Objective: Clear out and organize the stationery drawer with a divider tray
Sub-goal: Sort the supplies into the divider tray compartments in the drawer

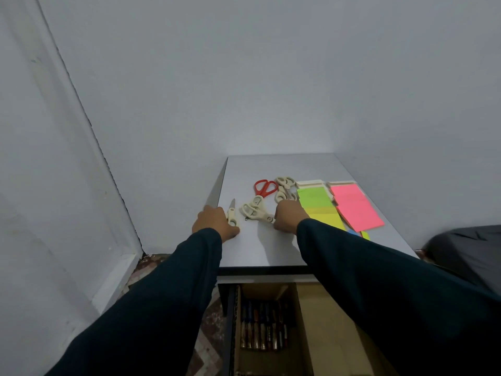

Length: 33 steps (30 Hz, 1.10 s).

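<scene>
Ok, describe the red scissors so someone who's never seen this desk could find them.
Start at the grey desk against the wall. Scissors lie in a cluster left of the coloured paper. The red scissors sit at the back, the only pair with red handles; the rest are cream.

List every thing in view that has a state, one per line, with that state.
left hand: holding a cream scissors on the table
right hand: curled on the cream scissors pile
red scissors: lying flat, untouched
green notes: flat on table
pink notes: flat, stacked
drawer: open
pens: lying in drawer's cardboard compartment
</scene>
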Available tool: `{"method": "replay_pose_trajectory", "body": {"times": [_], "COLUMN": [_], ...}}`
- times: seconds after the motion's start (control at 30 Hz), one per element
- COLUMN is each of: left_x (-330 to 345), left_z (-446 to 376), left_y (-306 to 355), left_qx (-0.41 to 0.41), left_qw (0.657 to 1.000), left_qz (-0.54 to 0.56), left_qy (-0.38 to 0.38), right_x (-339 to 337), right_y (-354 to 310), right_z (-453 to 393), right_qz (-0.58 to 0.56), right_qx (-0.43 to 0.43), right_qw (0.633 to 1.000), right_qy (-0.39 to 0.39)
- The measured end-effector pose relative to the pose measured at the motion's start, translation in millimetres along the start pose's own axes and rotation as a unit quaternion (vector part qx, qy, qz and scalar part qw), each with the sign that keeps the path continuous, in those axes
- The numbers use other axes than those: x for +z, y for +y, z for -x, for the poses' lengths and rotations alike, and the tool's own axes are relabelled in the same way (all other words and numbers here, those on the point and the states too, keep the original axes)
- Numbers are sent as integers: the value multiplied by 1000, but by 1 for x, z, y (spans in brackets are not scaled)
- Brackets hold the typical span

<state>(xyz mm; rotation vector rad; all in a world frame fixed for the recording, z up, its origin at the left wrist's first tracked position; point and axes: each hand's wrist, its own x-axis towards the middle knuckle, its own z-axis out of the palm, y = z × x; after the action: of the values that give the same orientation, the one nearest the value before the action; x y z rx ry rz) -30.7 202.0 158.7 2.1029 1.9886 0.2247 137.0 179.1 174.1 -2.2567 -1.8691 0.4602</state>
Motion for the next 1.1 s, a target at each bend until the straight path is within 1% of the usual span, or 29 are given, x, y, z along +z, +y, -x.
{"method": "replay_pose_trajectory", "body": {"times": [0.2,0.33,0.43,0.57,0.73,0.97,1.1], "left_x": [-8,-18,-26,-23,-4,16,35], "left_z": [23,44,66,100,145,198,217], "left_y": [-9,-16,-18,-20,-19,-4,6], "left_qx": [5,12,23,47,81,131,144], "left_qw": [1000,1000,1000,999,996,989,986], "left_qz": [11,6,4,26,24,-11,-17], "left_qy": [-12,-10,-5,-5,-38,-61,-87], "right_x": [-3,-3,0,2,5,19,25], "right_y": [1,1,4,9,24,58,80], "right_z": [24,46,68,99,144,189,209], "right_qz": [-35,-114,-158,-158,-219,-219,-209], "right_qx": [6,20,34,28,46,66,93], "right_qw": [999,993,987,985,971,965,962], "right_qy": [5,2,-19,-57,-83,-132,-149]}}
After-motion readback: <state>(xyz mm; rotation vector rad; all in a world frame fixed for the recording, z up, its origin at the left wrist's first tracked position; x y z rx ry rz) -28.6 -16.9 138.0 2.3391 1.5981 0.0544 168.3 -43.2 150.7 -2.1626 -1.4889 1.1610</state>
